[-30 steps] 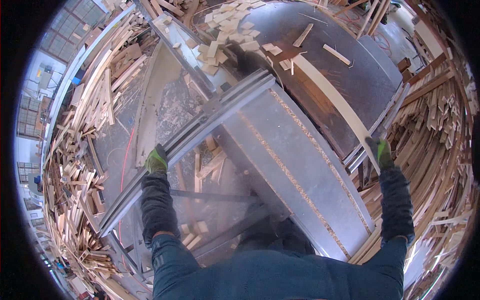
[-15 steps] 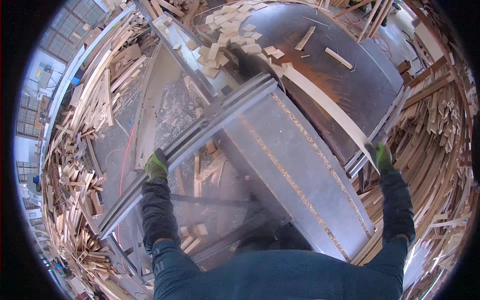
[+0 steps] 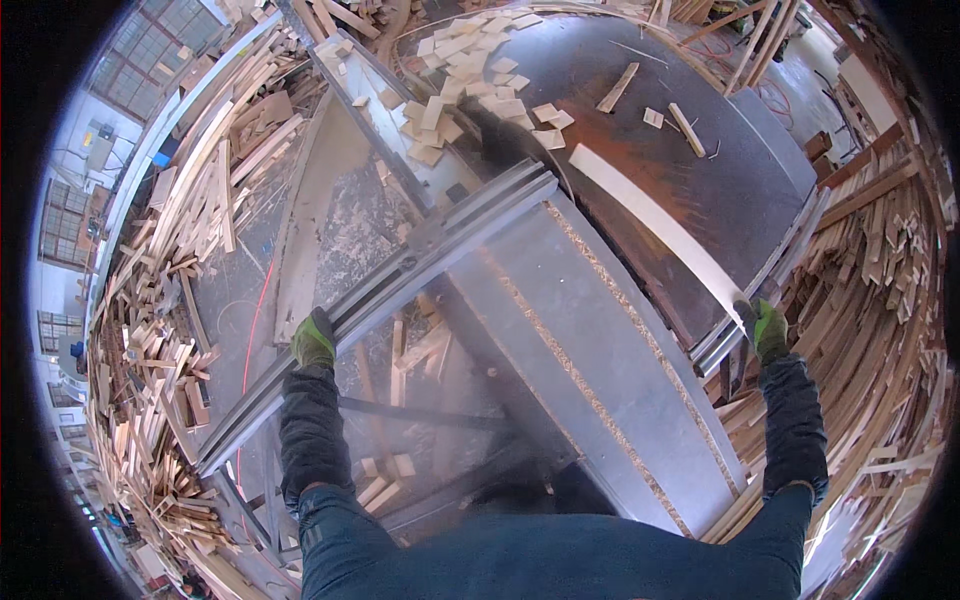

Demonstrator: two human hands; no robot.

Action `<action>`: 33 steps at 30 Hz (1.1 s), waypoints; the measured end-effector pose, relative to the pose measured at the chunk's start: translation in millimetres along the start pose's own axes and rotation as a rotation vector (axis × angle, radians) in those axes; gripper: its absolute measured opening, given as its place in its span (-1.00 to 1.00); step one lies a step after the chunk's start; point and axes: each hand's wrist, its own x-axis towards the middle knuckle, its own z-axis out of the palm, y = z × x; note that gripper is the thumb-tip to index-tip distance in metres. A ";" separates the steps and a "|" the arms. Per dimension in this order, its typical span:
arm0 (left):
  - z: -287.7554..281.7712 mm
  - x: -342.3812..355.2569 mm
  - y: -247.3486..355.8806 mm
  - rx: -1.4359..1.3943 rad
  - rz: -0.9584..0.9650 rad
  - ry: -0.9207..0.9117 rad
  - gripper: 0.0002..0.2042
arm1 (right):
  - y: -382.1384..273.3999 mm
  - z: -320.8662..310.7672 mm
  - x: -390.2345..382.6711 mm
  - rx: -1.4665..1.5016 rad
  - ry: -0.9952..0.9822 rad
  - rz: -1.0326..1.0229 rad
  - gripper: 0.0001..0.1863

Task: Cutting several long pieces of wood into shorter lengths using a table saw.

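Note:
My left hand (image 3: 314,338), in a green and black glove, is closed on the long grey metal rail (image 3: 400,262) that runs diagonally across the machine. My right hand (image 3: 768,328), gloved alike, grips the near end of a long pale wooden strip (image 3: 665,228). The strip reaches away to the far left over the dark, rust-stained metal table (image 3: 740,180), its far end free beside the rail's far end. Between my arms lies a grey sliding table (image 3: 590,330) with two speckled bands.
Small wooden blocks (image 3: 465,50) are heaped at the far side, with a few loose offcuts (image 3: 688,130) on the dark table. Scrap wood (image 3: 150,400) is piled at left. Stacked long boards (image 3: 860,330) fill the right. A red cord (image 3: 262,318) trails at left.
The strip's far end has come apart from the blocks beside it, and the strip lies slightly nearer. A small block now shows on the dark table. Both hands keep their hold.

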 end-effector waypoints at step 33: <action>-17.2 -21.1 -5.9 0.043 0.058 0.021 -0.56 | -251.2 -68.8 231.4 -0.067 0.224 -0.175 -0.30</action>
